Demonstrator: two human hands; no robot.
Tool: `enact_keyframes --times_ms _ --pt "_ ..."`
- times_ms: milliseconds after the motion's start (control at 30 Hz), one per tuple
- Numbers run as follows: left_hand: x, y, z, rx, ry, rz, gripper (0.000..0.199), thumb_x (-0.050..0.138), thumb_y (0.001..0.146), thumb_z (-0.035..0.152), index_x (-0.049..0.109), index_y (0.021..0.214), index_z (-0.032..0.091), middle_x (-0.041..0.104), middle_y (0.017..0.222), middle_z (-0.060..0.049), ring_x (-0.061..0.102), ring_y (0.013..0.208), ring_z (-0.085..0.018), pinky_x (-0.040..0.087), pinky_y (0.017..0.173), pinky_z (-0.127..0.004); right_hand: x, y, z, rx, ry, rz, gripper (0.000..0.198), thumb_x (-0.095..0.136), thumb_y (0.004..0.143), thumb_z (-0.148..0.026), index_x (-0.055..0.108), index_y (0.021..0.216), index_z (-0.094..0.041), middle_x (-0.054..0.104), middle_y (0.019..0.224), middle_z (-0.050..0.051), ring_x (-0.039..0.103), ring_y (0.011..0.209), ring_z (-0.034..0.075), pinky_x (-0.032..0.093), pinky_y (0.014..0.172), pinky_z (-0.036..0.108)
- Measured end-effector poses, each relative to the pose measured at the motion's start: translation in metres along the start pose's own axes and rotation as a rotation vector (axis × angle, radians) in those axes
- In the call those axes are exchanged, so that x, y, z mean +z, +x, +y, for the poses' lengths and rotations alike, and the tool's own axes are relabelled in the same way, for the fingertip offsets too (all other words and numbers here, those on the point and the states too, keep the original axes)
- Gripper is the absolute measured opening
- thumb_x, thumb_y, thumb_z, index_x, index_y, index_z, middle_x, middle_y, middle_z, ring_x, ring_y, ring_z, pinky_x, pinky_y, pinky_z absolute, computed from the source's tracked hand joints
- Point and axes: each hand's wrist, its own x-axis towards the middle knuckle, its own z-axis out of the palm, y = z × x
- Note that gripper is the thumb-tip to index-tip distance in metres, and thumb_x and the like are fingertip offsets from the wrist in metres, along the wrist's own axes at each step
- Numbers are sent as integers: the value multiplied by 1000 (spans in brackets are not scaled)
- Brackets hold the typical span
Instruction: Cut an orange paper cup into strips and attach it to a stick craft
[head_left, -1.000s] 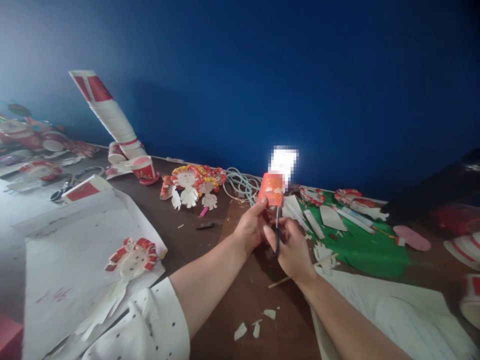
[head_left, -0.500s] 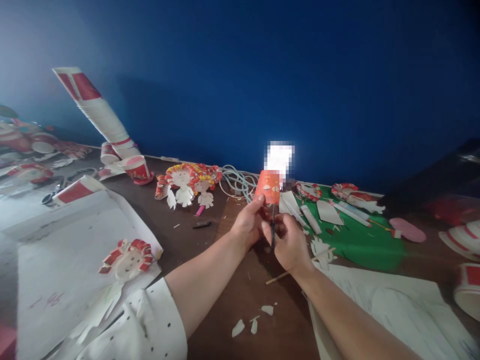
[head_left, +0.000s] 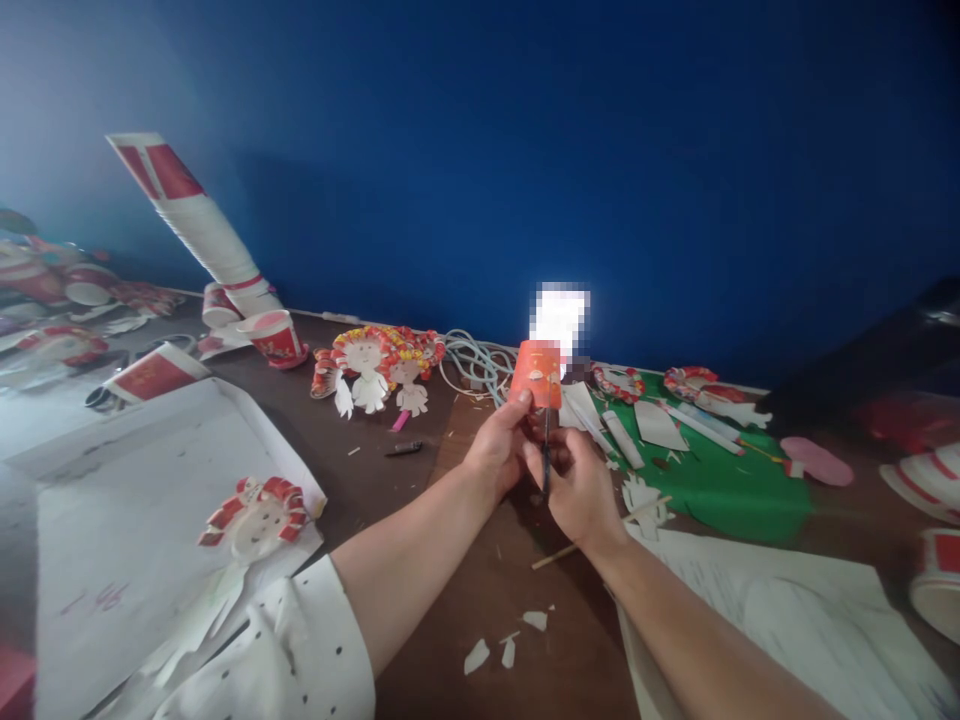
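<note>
with left fingers (head_left: 523,400), pinching orange tapered paper cup (head_left: 535,375) above brown surface (head_left: 570,660); with right fingers (head_left: 534,464), gripping dark-handled scissors (head_left: 546,470) at cup's lower edge. apparently early: cup mostly whole, cut hidden.

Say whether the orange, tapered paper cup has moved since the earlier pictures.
No; against the pale coiled cable, the orange cup shows no clear shift either way.
</note>
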Motion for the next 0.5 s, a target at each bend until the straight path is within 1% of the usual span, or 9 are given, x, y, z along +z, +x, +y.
enact_keyframes --times_ms 100,233,400,500 --pt "-1 1 0 -4 -11 -3 19 62 81 29 54 73 14 53 58 0 51 49 -10 45 53 -23 -1 0 -1 -10 23 -6 35 59 79 -50 59 97 -20 69 72 6 64 63 20 47 54 29" --pt "0 1 0 2 -11 24 17 59 83 27 54 74 14 52 57 0 49 47 -9 42 50 -22 -2 -1 -3 -34 41 -11 34 58 81 -50 59 96 -19 68 71 5 64 62 20 47 55 29" --pt "3 -1 0 12 -10 37 15 56 84 25 54 74 14 53 57 0 49 48 -10 42 52 -23 -2 -2 -1 -42 17 -27 26 58 84 -44 57 95 -21 66 68 3 61 60 19 45 55 28" --pt "4 -1 -1 19 -2 35 16 58 83 26 54 73 14 53 56 0 49 47 -10 40 50 -23 -1 -2 1 -49 22 -34 22 59 84 -40 55 94 -21 64 67 2 60 59 18 45 56 28"
